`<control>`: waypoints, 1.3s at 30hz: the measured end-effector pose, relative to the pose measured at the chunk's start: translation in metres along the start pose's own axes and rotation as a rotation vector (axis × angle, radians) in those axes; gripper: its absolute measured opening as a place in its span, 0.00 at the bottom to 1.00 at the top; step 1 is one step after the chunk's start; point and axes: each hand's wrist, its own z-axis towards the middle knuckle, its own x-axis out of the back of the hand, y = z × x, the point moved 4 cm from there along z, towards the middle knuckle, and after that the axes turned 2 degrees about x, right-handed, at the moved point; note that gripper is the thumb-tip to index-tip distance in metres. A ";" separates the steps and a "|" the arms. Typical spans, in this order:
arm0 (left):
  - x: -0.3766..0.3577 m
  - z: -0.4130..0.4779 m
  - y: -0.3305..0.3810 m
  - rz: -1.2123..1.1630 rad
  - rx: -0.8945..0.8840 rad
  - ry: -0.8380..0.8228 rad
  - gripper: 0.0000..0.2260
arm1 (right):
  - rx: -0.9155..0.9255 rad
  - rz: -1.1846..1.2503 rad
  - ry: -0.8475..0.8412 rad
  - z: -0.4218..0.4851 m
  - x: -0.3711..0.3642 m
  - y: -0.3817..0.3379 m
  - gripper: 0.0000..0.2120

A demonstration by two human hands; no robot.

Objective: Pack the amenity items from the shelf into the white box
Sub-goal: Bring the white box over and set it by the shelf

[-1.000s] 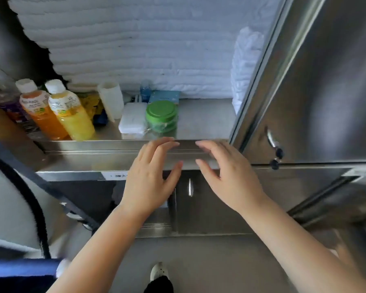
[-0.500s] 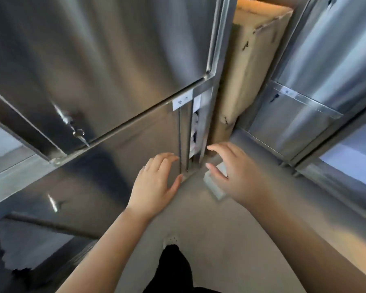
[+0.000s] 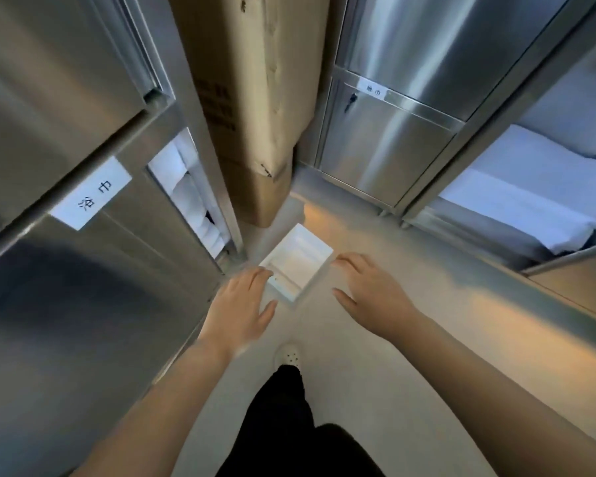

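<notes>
1. Where the view falls away to the left, a steel cabinet [image 3: 66, 321] fills that whole side, its doors closed and smeared with reflections.
2. Pale grey floor [image 3: 375, 390] runs down the aisle, with warm light streaked across its right part.
3. Across the aisle, at the upper right, stands a second cabinet [image 3: 393, 139] of the same steel, also closed.
4. Between the two cabinets at the far end, a tall cardboard carton [image 3: 255, 98] stands upright on the floor, with faint print down its face.
5. On the right, an open shelf [image 3: 572, 254] carries folded white linen [image 3: 516, 208].
6. A black trouser leg [image 3: 283, 425] shows at the bottom centre.
7. A narrow gap at the far edge of the left cabinet shows stacked white towels [image 3: 190, 201].
8. The left hand [image 3: 240, 304] reaches down, its fingers straight and a little apart, holding nothing. It overlaps the near left corner of the white box; whether it touches is unclear.
9. The right hand [image 3: 369, 287] also holds nothing, its fingers spread and its thumb out. Its fingertips lie just beside the box's right corner.
10. The white box [image 3: 298, 261] sits on the floor, open side up, just in front of the carton and near the foot of the left cabinet, between the two hands.
11. A white label [image 3: 92, 194] with dark characters is stuck on the left cabinet.
12. A white shoe [image 3: 288, 354] points forward below the box.
13. A smaller label [image 3: 373, 90] sits on the far cabinet.
</notes>
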 end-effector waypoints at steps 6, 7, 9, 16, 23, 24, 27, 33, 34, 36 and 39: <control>-0.064 0.078 -0.013 0.121 -0.144 -0.198 0.22 | 0.009 0.002 -0.111 0.039 -0.039 0.065 0.21; -0.077 0.088 -0.017 0.132 -0.142 -0.227 0.22 | 0.004 0.011 -0.129 0.046 -0.047 0.076 0.21; -0.106 0.106 -0.028 0.163 -0.133 -0.280 0.24 | 0.004 0.038 -0.135 0.062 -0.065 0.096 0.21; -0.220 0.143 -0.083 0.281 -0.051 -0.368 0.27 | 0.041 0.054 -0.179 0.120 -0.167 0.166 0.21; -0.365 0.161 -0.139 0.427 -0.054 -0.455 0.29 | 0.210 -0.052 -0.294 0.146 -0.325 0.227 0.26; -0.386 0.164 -0.147 0.448 -0.060 -0.467 0.30 | 0.232 -0.065 -0.319 0.148 -0.349 0.236 0.27; -0.441 0.173 -0.167 0.484 -0.080 -0.479 0.30 | 0.262 -0.097 -0.360 0.159 -0.414 0.258 0.28; -0.543 0.197 -0.200 0.501 -0.140 -0.513 0.29 | 0.285 -0.088 -0.349 0.193 -0.521 0.295 0.28; -0.558 0.201 -0.204 0.511 -0.148 -0.511 0.29 | 0.289 -0.087 -0.335 0.197 -0.534 0.301 0.28; -0.585 0.206 -0.214 0.568 -0.172 -0.508 0.29 | 0.300 -0.100 -0.325 0.205 -0.558 0.311 0.27; -0.616 0.213 -0.224 0.635 -0.204 -0.505 0.29 | 0.305 -0.127 -0.331 0.212 -0.589 0.324 0.25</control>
